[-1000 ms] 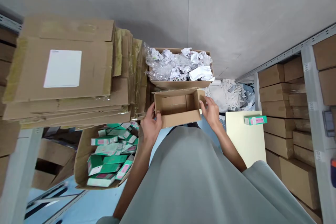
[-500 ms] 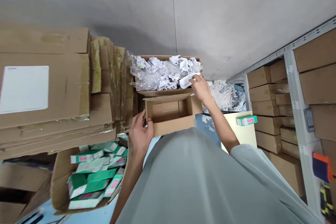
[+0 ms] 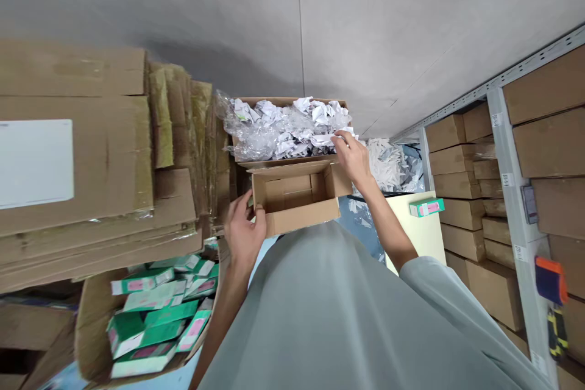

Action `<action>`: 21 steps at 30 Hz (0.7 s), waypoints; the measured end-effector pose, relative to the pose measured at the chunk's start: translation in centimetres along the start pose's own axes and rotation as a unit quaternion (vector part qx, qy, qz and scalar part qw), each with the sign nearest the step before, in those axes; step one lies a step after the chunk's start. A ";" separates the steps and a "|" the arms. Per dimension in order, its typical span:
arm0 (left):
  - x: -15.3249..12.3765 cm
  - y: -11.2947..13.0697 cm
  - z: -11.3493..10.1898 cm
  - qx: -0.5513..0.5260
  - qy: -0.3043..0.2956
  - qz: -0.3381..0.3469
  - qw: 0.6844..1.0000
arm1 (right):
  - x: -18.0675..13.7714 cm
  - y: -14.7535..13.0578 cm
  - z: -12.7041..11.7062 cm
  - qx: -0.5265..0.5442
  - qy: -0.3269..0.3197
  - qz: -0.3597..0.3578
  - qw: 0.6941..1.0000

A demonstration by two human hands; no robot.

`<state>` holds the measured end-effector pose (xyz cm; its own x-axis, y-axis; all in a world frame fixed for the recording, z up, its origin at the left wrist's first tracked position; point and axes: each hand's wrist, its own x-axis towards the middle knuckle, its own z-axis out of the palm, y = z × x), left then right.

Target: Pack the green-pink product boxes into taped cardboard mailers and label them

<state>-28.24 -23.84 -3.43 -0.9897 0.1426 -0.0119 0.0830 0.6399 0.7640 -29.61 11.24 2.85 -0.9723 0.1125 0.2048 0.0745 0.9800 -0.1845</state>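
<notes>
An open-topped cardboard box (image 3: 301,214) stands against the front of my body, and its inside shows bare brown card. My left hand (image 3: 245,228) grips its left end, thumb on the near side and fingers along the outside. Behind it sits a wider carton heaped with crumpled white paper (image 3: 292,143) and clear plastic wrap (image 3: 251,134). Over the right end of that heap is my right hand (image 3: 353,158), its fingers loosely curled and apart. Its fingertips are beside a piece of white paper (image 3: 322,140), with no clear grip on it.
Flattened cartons (image 3: 128,158) are stacked at left. Below them, a carton (image 3: 91,317) holds several green-and-white small boxes (image 3: 164,314). One green box (image 3: 427,207) lies on a pale yellow surface (image 3: 414,231). Shredded paper (image 3: 388,164) and a metal shelf (image 3: 507,164) with cartons are at right.
The white paper that my right fingers pinched now lies lower among the crumpled paper, and those fingers have loosened. My left hand keeps its hold. The view has shifted slightly.
</notes>
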 end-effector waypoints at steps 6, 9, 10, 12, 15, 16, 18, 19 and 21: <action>0.1 0.6 0.0 -0.003 -0.011 -0.005 1.000 | -6.0 -4.4 -3.1 0.004 0.066 -0.065 0.996; 0.0 1.1 0.1 -0.022 -0.013 -0.005 1.000 | -8.5 -6.9 -2.9 0.023 0.056 -0.103 0.993; 0.0 1.2 0.1 -0.026 -0.013 -0.005 1.000 | -9.0 -7.6 -2.5 0.027 0.042 -0.112 0.992; 0.0 1.3 0.2 -0.030 -0.011 -0.003 0.999 | -9.6 -8.7 -1.6 0.027 0.005 -0.121 0.992; 0.0 1.1 0.2 -0.029 -0.008 0.000 1.000 | -9.8 -9.6 -0.4 0.013 -0.055 -0.102 0.993; 0.0 1.0 0.2 -0.029 -0.007 -0.001 1.000 | -9.8 -9.7 -0.2 0.009 -0.075 -0.091 0.993; 0.0 0.7 0.2 -0.031 -0.005 -0.002 1.000 | -9.5 -9.8 -0.3 0.008 -0.105 -0.069 0.992; 0.0 0.5 0.1 -0.034 -0.003 -0.003 0.999 | -9.1 -9.8 -0.6 0.012 -0.112 -0.059 0.992; 0.0 0.3 0.1 -0.040 -0.003 -0.005 0.999 | -7.8 -9.5 -1.3 0.024 -0.107 -0.035 0.993</action>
<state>-28.16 -23.60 -3.23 -0.9898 0.1404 -0.0235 0.0629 0.5793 0.8127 -22.44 1.30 4.29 -0.9999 0.0025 0.0108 0.0000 0.9744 -0.2247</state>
